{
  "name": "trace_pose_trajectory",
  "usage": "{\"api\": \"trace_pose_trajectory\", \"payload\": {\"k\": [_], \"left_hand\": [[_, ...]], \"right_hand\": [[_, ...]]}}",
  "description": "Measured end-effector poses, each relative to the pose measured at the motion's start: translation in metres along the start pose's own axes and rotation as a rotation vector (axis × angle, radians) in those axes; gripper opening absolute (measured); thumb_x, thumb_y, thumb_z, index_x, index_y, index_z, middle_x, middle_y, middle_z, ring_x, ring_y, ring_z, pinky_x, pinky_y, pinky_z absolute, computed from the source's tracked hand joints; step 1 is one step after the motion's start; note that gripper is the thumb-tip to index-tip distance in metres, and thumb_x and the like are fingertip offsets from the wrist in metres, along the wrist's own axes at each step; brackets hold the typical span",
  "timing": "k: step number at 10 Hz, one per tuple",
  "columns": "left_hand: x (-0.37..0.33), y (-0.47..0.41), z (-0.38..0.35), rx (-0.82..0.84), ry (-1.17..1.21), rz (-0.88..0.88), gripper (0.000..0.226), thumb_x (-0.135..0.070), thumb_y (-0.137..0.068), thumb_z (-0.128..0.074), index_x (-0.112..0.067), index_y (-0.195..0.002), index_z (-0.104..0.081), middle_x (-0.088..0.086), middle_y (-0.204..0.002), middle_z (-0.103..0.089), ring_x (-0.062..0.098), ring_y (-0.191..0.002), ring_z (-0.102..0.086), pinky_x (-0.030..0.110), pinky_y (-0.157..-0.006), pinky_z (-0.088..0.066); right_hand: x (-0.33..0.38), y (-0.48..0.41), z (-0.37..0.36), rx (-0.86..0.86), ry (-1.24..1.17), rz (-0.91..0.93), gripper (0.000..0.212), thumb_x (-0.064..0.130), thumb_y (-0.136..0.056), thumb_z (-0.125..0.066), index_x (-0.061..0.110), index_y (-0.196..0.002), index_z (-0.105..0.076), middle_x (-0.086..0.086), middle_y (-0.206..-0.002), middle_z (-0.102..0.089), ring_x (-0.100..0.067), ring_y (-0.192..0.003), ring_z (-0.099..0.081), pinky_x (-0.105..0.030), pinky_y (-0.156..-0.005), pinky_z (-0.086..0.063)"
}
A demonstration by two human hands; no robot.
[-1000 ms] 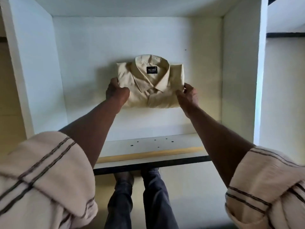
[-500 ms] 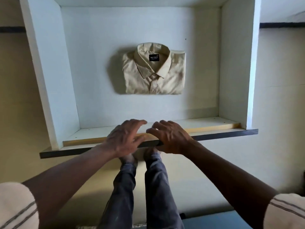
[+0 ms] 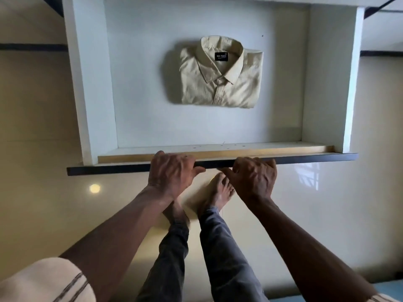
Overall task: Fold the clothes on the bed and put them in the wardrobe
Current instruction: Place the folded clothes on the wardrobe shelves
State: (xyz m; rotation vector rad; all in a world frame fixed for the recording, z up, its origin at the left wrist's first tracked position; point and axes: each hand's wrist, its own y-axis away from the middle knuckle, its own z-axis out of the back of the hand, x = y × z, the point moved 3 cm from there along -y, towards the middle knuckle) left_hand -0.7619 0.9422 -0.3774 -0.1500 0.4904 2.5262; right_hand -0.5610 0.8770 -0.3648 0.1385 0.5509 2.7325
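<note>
A folded beige shirt (image 3: 221, 77) with a black collar label lies flat in the middle of a white wardrobe drawer (image 3: 91, 88), collar toward the back. Nothing touches it. My left hand (image 3: 172, 173) grips the drawer's dark front edge (image 3: 305, 158), fingers curled over the top and thumb underneath. My right hand (image 3: 254, 177) grips the same edge just to the right, thumb pointing left. Both hands are well in front of the shirt.
The drawer stands pulled out over a glossy cream floor (image 3: 43, 171). My bare feet (image 3: 216, 192) and dark trousers are directly below the front edge. A blue surface (image 3: 327, 293) shows at the bottom right corner.
Both hands let go of the shirt, left it lying in the drawer and drew back to the front edge, where their fingers now curl over it.
</note>
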Motion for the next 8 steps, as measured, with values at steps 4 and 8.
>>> {"api": "trace_pose_trajectory", "payload": {"k": [4,8], "left_hand": [[0.03,-0.157,0.063,-0.218,0.405,0.643,0.052,-0.062,-0.096,-0.058,-0.017,-0.072,-0.067,0.008,-0.076,-0.072,0.035,-0.075,-0.067,0.03,-0.06,-0.027],[0.058,-0.285,0.093,-0.373,0.785,0.881,0.04,-0.053,-0.102,-0.054,-0.02,-0.119,-0.066,0.001,-0.122,-0.071,0.023,-0.112,-0.066,0.029,-0.087,-0.047]], "right_hand": [[0.046,-0.185,0.055,-0.018,-0.729,-0.367,0.039,0.061,-0.078,-0.078,0.023,-0.068,-0.077,0.007,-0.055,-0.065,-0.008,-0.058,-0.062,-0.026,-0.05,-0.035],[0.065,-0.314,0.088,0.028,-0.744,-0.175,0.034,0.045,-0.094,-0.066,0.026,-0.123,-0.069,0.001,-0.116,-0.074,-0.02,-0.11,-0.068,-0.031,-0.089,-0.054]]}}
